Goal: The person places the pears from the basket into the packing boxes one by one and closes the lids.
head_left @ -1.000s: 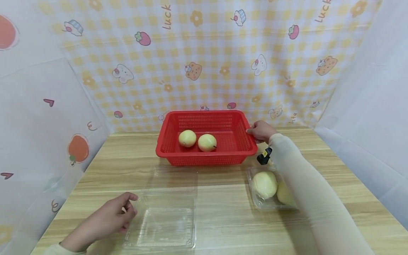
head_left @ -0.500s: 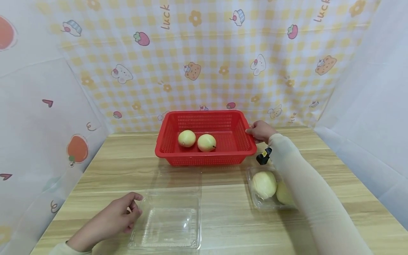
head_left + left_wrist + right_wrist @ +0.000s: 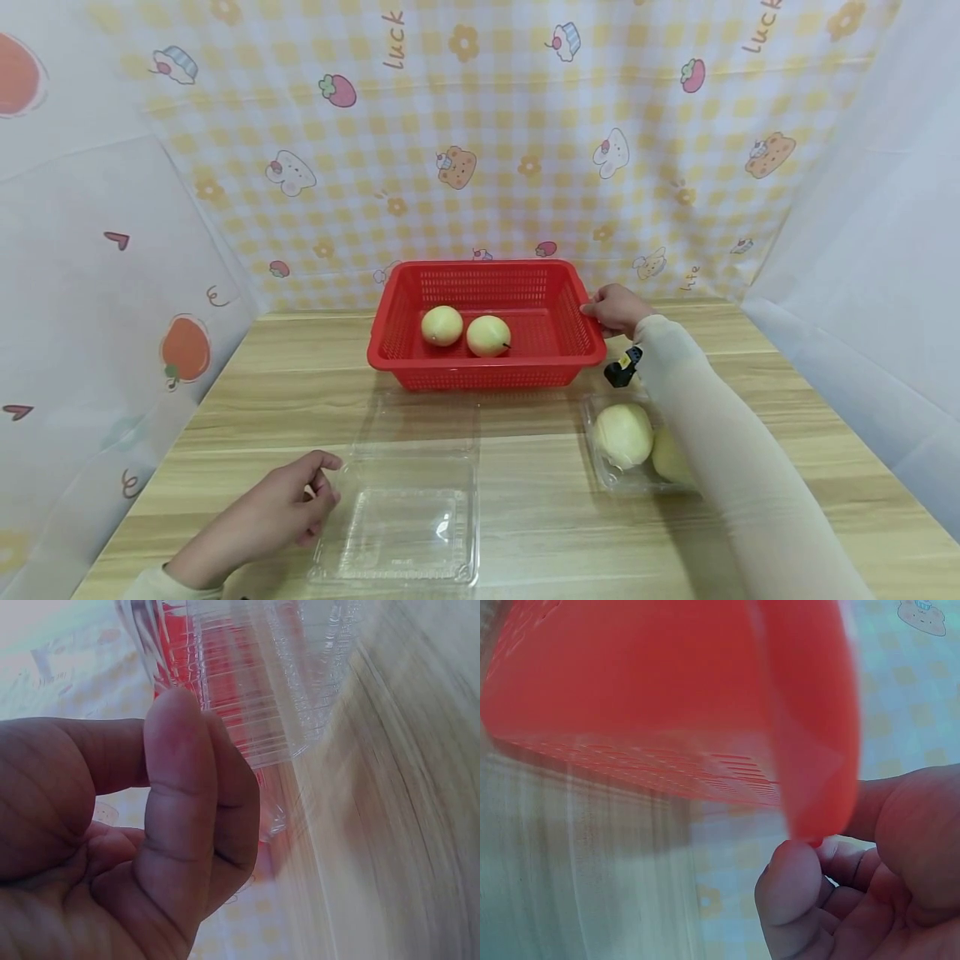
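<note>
**Head view: one hand on the basket rim, one at the open clear box**

Head camera, right of centre: the right hand (image 3: 617,309) has its fingers curled over the right rim of the red basket (image 3: 397,350), and the right wrist view shows the thumb under that rim, so it grips the basket. At lower left the left hand (image 3: 281,508) lies on the desk (image 3: 525,517) with fingers loosely curled against the left edge of the empty clear box (image 3: 405,521); the left wrist view is blurred, and whether it pinches the plastic or only touches it cannot be told.

Outward from the right hand, two pale yellow fruits (image 3: 465,331) sit side by side in the basket at centre frame. Below that forearm, at right of centre, a second clear box (image 3: 600,479) holds two more pale fruits (image 3: 623,434), one partly hidden by the sleeve (image 3: 720,467). The empty box lies open at bottom centre, its lid spread flat toward the basket.

Judging by how things lie, one box looks filled, though I cannot tell if it is closed. The other holds nothing yet, and both basket fruits are untouched, so roughly half seems left.
</note>
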The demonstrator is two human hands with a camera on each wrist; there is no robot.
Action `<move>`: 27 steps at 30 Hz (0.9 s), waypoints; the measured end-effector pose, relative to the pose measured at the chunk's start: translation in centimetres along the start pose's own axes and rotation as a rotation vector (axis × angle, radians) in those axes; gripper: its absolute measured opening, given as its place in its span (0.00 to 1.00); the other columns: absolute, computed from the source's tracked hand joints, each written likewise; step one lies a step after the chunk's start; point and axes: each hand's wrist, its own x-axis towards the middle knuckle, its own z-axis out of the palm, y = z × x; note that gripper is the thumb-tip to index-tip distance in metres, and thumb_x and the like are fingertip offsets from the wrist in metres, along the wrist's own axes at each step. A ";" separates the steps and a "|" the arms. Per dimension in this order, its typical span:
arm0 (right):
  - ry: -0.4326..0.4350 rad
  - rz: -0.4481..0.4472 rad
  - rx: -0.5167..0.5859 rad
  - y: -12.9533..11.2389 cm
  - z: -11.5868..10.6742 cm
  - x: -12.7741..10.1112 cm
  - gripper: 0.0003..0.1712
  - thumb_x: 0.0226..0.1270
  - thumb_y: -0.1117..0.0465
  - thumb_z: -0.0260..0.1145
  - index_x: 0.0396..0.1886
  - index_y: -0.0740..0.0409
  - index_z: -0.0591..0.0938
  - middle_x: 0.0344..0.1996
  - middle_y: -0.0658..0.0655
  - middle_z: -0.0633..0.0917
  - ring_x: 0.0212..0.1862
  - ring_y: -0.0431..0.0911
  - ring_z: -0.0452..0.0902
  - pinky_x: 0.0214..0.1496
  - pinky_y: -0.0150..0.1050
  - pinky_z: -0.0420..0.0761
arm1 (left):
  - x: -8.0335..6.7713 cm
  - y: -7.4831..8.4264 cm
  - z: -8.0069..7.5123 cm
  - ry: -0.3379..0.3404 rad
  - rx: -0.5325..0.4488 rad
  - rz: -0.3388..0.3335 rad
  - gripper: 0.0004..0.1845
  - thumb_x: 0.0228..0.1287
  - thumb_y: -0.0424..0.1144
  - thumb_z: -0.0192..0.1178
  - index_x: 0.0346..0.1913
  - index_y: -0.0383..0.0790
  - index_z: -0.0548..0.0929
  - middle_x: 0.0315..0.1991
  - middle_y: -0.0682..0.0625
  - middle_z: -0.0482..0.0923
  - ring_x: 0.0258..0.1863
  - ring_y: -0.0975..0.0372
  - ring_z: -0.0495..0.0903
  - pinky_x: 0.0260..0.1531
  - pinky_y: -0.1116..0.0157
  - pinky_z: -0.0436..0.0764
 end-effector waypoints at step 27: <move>0.014 0.026 0.109 0.6 0.1 0.0 0.11 0.77 0.60 0.57 0.43 0.66 0.72 0.32 0.58 0.81 0.26 0.41 0.79 0.33 0.35 0.82 | 0.2 0.5 0.3 -0.036 -0.035 0.003 0.23 0.72 0.30 0.54 0.63 0.20 0.62 0.33 0.44 0.72 0.21 0.60 0.77 0.20 0.62 0.81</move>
